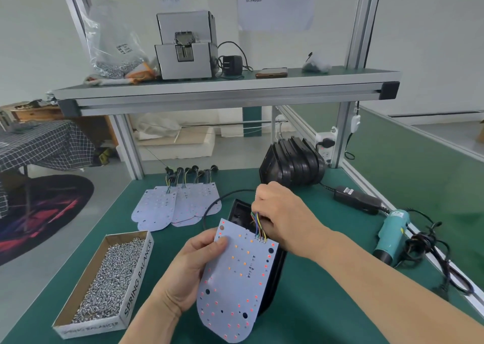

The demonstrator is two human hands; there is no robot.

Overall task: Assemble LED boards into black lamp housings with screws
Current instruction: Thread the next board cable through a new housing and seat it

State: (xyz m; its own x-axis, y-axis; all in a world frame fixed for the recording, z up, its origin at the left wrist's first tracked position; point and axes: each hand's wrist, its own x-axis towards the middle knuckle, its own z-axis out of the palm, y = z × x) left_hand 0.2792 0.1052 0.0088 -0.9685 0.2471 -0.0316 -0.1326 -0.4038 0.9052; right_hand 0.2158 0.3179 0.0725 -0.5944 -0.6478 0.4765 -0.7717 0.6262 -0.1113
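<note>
On the green bench mat [327, 304], a cardboard box [137, 273] printed "SPRING BALANCER" lies at the left, heaped with small shiny screws [110, 278]. Beyond it, spare LED boards [157, 207] are fanned flat with their wire tails pointing away. A leaning stack of black lamp housings [293, 160] stands at the far right of the mat. A black power adapter [356, 199] and a teal heat gun [392, 233] lie along the right edge, and a black cable [212, 207] loops behind the work. On the shelf [225, 92] above are a grey screw feeder [186, 47], a clear plastic bag [112, 42] and a phone [271, 72]. Near the middle, the left hand [193, 262] grips the LED board [235, 278], thumb pressed on its face near the far left corner and fingers curled beneath the edge. The board is a thin, pale, matte plate dotted with red and orange LEDs and small holes, straight at one end and rounded at the other. Its long axis runs away from the person, rounded end nearest, face up and tilted. It covers most of a glossy black lamp housing [275, 273] lying beneath it, which shows along the right edge and past the far end. The right hand [280, 212] curls over the coloured wires [258, 226] rising from the board's far end and seems to pinch them, though its fingertips are hidden.
</note>
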